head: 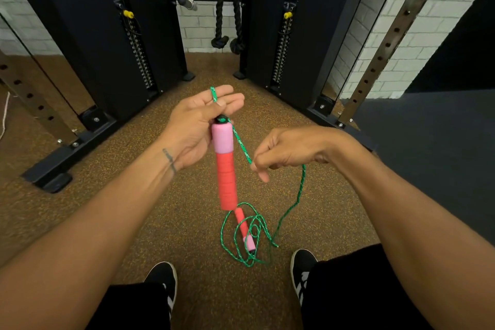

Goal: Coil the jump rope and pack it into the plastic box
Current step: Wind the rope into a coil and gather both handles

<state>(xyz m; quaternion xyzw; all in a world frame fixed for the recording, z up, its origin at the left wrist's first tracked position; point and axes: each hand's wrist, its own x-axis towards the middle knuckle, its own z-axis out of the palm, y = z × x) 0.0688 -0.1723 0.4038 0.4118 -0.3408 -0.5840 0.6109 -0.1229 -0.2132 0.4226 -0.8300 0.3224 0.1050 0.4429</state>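
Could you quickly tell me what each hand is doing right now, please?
Left hand: holding the upper jump rope handle, fingers partly extended.
Right hand: closed, pinching the green rope.

Both forearms are bare, with no sleeves reaching into view. The left hand (198,126) and the right hand (289,151) wear no gloves, rings or watch. A small dark tattoo (169,159) runs as a short band of marks across the inside of the left wrist. The legs are covered in black trousers (348,295). The shoes (302,270) are black with white stripes and pale soles.
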